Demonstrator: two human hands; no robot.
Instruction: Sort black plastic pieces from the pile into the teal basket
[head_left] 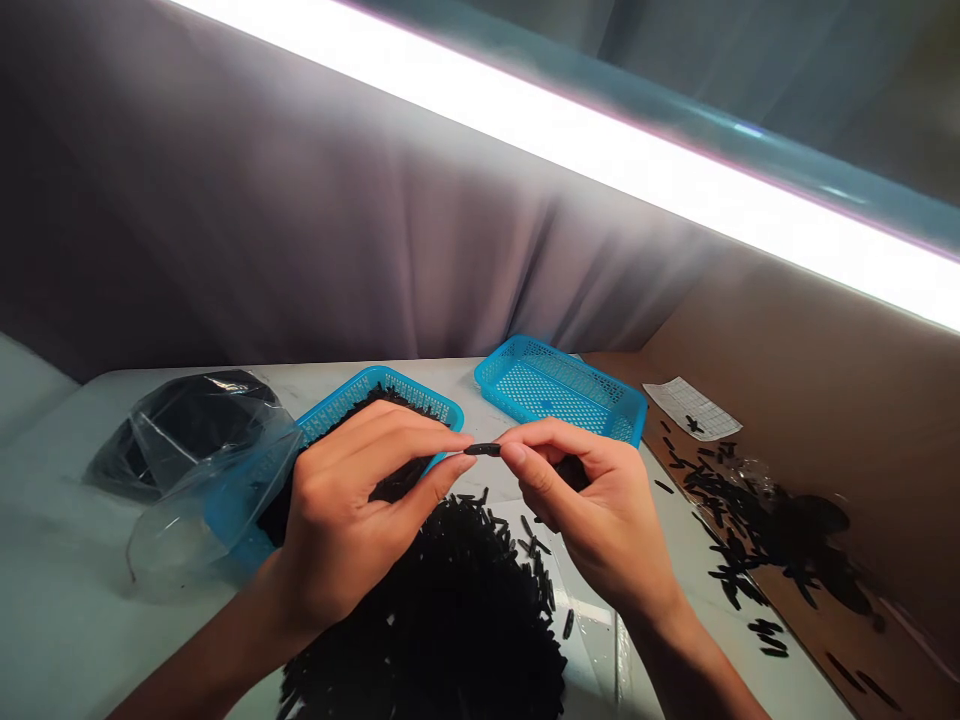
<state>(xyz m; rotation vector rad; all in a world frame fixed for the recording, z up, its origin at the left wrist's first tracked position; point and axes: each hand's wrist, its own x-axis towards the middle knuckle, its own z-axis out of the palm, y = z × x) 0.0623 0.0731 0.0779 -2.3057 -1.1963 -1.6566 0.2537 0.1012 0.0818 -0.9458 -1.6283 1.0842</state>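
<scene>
The left hand (352, 510) and right hand (577, 510) are each pinching one end of a small black rod (482, 450), held in the air above the table (67, 560). The left hand hides most of a blue mesh basket (420, 400) holding black rods. Another blue basket (559, 392) sits just beside it, at upper center. A heap of rods (442, 620) runs off the bottom edge. A clear plastic bag (202, 470) lies at left, its dark contents hard to make out.

Bright tube light (600, 142) overhead, glare (blown white), warped edges
</scene>
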